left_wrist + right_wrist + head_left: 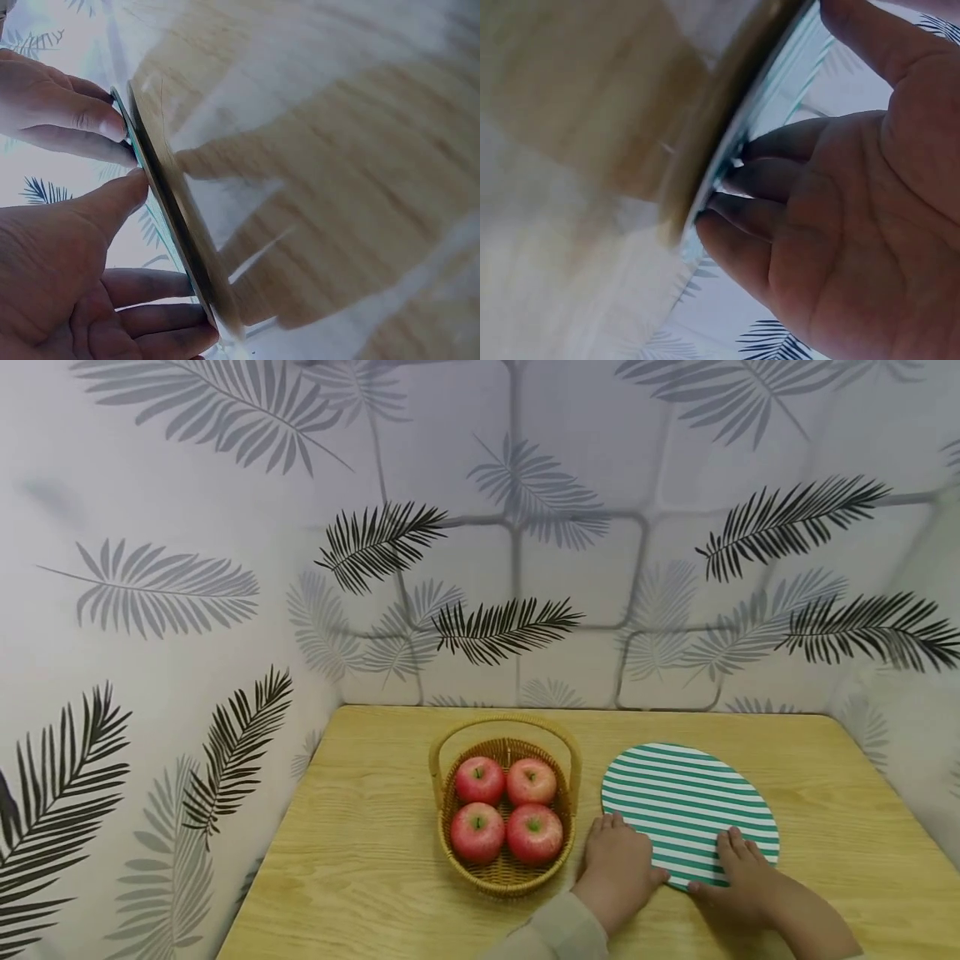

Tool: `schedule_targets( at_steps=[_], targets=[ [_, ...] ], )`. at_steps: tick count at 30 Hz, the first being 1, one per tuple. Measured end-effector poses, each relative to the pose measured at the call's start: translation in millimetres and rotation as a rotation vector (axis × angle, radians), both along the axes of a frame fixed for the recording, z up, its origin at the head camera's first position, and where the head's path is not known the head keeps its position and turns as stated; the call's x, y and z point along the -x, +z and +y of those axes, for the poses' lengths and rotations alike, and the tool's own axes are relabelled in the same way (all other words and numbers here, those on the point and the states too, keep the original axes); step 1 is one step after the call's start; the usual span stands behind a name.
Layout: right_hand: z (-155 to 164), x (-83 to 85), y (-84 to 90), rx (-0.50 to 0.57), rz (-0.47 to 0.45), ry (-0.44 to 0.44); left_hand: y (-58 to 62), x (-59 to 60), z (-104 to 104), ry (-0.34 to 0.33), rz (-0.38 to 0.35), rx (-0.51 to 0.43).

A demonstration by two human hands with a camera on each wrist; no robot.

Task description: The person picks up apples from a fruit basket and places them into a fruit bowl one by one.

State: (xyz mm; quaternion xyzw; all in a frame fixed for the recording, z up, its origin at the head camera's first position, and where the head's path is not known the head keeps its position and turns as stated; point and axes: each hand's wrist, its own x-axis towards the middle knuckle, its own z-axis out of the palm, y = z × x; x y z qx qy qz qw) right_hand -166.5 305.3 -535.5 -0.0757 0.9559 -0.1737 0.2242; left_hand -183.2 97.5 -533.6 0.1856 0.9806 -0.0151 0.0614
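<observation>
A round mat with green and white stripes (686, 806) lies flat on the wooden table (360, 852), right of a basket. My left hand (618, 860) rests at the mat's near left rim, thumb on its edge. My right hand (738, 868) lies on the near right part, fingers spread flat over the stripes. In the left wrist view my left hand (67, 262) has thumb and fingertips against the mat's edge (169, 202), and the right hand's fingers (67, 112) touch it further along. In the right wrist view my right hand (855, 210) has its fingertips at the mat's rim (727, 142).
A wicker basket with a hoop handle (506, 872) holds several red apples (477, 832) just left of the mat. Walls papered with a palm-leaf pattern (225, 568) close in the table at the back, left and right.
</observation>
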Motion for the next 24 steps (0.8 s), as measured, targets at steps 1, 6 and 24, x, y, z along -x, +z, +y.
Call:
schedule_targets(
  at_steps=[1,6,24],
  targets=[
    [0,0.0,1.5,-0.015,0.001,0.006,-0.8,0.3,0,-0.006,0.003,-0.003],
    [-1,-1.9,2.9,-0.028,-0.016,0.002,-1.6,-1.8,0,-0.018,0.014,0.004],
    [-9,-8.2,5.0,-0.022,-0.036,-0.018,-3.1,-11.3,-4,-0.001,0.023,0.034]
  ],
)
